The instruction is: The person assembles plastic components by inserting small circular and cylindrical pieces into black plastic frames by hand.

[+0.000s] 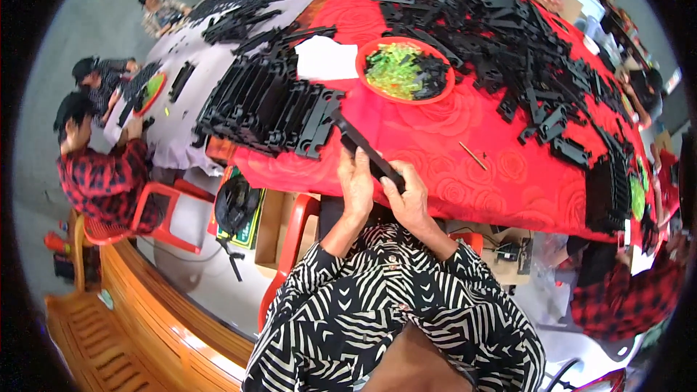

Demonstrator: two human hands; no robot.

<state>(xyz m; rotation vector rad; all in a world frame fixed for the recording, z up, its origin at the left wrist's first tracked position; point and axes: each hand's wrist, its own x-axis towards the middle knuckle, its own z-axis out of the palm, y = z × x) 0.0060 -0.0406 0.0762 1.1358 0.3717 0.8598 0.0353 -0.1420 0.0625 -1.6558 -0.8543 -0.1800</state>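
Head view has the left hand (355,183) and right hand (409,190) grasping a long black part (369,149) at the near edge of the table (454,181), seemingly light, stiff and slightly slippery, best gripped by its long sides near each end
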